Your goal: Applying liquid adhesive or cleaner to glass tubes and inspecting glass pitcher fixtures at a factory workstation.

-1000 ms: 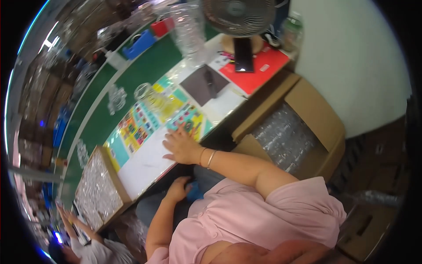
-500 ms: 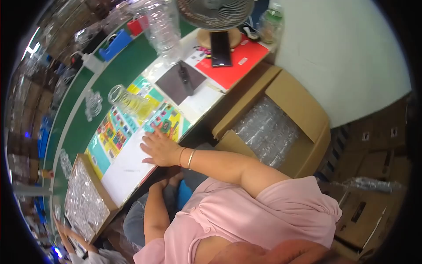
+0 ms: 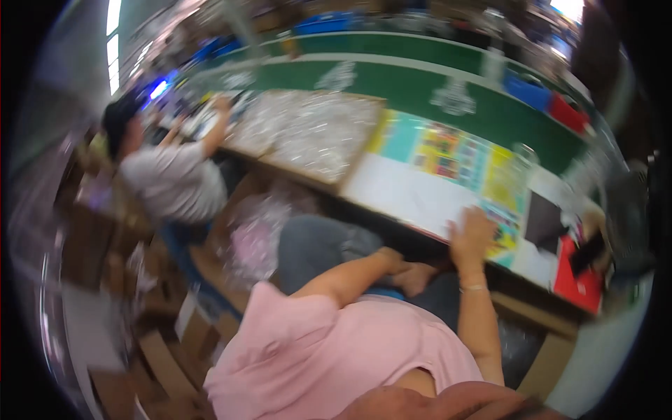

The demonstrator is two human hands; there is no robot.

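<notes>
My right hand [image 3: 472,238] lies on the table, fingers spread, where a white sheet [image 3: 406,192] meets a colourful printed sheet [image 3: 437,154]. It holds nothing. Beyond it stands a clear glass vessel [image 3: 519,164], blurred, near a dark square mat [image 3: 543,218]. My left hand [image 3: 413,274] rests low over my lap, in front of the table edge. Its fingers are too blurred and hidden to make out.
A shallow cardboard tray [image 3: 360,143] of clear plastic-wrapped pieces sits left on the table. Clear pieces [image 3: 453,96] lie on the green surface. A co-worker [image 3: 171,168] sits at far left. A red sheet [image 3: 577,283] with a dark phone [image 3: 586,255] is at right.
The view has swung left, bringing the co-worker and the cardboard on the floor into sight. My right hand stays flat on the table, and my left stays low at my lap.
</notes>
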